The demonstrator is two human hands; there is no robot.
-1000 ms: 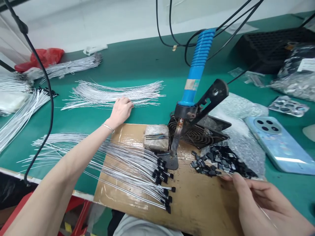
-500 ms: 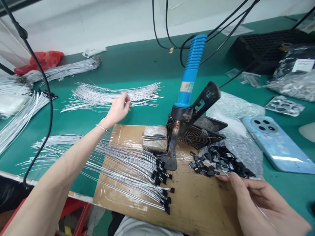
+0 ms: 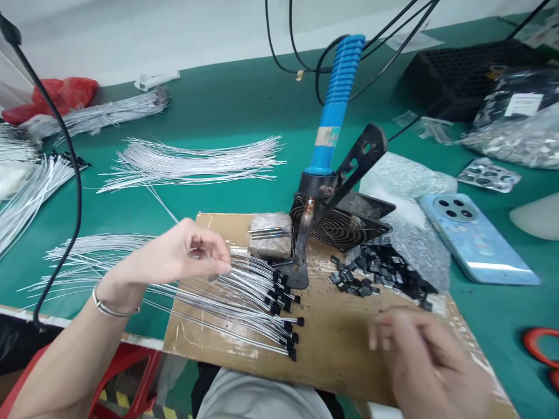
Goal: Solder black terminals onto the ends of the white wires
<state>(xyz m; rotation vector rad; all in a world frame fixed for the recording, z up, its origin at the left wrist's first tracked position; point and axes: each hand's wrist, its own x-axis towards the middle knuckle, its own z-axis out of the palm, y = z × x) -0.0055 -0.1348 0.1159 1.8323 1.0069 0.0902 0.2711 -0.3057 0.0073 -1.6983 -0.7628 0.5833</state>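
My left hand [image 3: 192,253] is pinched closed above the near wires. A thin white wire [image 3: 163,203] trails back from behind it, and its tip is hidden at my fingertips. Below the hand lies a row of white wires [image 3: 209,311] with small black connectors [image 3: 279,291] on their right ends, on a brown cardboard sheet [image 3: 340,355]. My right hand [image 3: 419,355] is smeared by motion over the cardboard, its fingers curled; whatever it holds cannot be made out. Just beyond it sits a pile of loose black connector pieces [image 3: 384,270].
A blue-handled soldering iron [image 3: 332,110] stands clamped upright beside a black fan [image 3: 336,227] and a worn block [image 3: 271,233]. Loose white wires [image 3: 192,163] lie behind. To the right are a blue phone [image 3: 480,238], bubble wrap [image 3: 419,203] and red-handled scissors [image 3: 541,349].
My left hand has come back from the far wire bundle toward me, drawing a white wire along. My right hand has moved slightly left and away from the black pile. The view has shifted slightly.
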